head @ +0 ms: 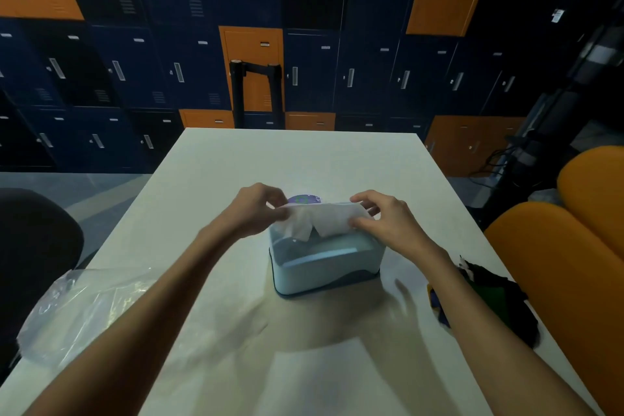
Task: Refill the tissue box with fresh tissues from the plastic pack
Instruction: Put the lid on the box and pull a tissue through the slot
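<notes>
A light blue tissue box (324,267) with a darker base stands in the middle of the white table (209,179). Above its top, a white tissue (320,218) is stretched between both hands. My left hand (256,209) pinches the tissue's left end. My right hand (381,216) pinches its right end. The tissue's lower edge hangs down over the box top. An empty clear plastic pack (84,307) lies crumpled at the table's near left edge.
A small round purple-and-white object (304,199) shows just behind the tissue. Dark cloth (486,297) lies at the table's right edge. Orange chairs (574,246) stand to the right, a black chair (33,240) to the left, lockers behind.
</notes>
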Available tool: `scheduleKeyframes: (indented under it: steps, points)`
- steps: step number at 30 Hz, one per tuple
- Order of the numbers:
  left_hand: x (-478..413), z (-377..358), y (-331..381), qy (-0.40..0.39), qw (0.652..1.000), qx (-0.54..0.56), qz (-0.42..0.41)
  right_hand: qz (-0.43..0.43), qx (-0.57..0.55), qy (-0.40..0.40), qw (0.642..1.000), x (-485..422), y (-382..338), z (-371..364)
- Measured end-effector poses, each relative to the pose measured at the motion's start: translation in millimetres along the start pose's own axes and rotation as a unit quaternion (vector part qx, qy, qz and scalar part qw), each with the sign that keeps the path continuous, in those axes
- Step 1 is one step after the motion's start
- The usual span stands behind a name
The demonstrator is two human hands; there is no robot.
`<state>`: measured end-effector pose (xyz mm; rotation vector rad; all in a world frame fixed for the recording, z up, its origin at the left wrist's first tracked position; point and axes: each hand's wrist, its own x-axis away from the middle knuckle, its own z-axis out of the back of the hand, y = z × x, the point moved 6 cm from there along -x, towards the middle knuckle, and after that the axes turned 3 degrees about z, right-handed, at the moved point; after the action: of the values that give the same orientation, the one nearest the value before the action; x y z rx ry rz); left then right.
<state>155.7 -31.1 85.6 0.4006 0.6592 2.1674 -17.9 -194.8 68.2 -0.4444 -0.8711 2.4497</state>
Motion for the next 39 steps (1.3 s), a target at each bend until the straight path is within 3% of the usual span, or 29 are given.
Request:
scheduleKeyframes:
  steps: [5,10,15,21,24,27,32,39]
  points:
    - [3,-11,1,-0.09,0.996,-0.004,-0.012,0.003,0.011,-0.045,0.999,-4,-5,-3]
    - [2,-20,20,-0.034,0.997,-0.031,-0.06,0.0,-0.009,-0.075,0.997,-9,-9,-6]
    - [5,-35,38,0.039,0.993,-0.017,-0.11,0.005,0.056,-0.045,0.997,-10,-7,-3]
    - [2,-53,46,0.064,0.963,-0.2,-0.169,0.033,0.168,-0.017,0.985,-12,-14,-4]
    - [0,-44,37,0.027,0.987,-0.103,-0.121,0.023,0.175,-0.058,0.983,-13,-13,-8]
    - [-3,-31,22,-0.02,0.998,-0.006,-0.061,-0.031,0.103,-0.123,0.987,-12,-7,-11]
    - [-8,-34,19,-0.023,0.998,-0.033,-0.054,-0.02,0.105,-0.095,0.99,-13,-21,-11]
    - [-11,-50,31,0.028,0.984,-0.138,-0.11,0.058,0.244,-0.046,0.967,-19,-31,-19]
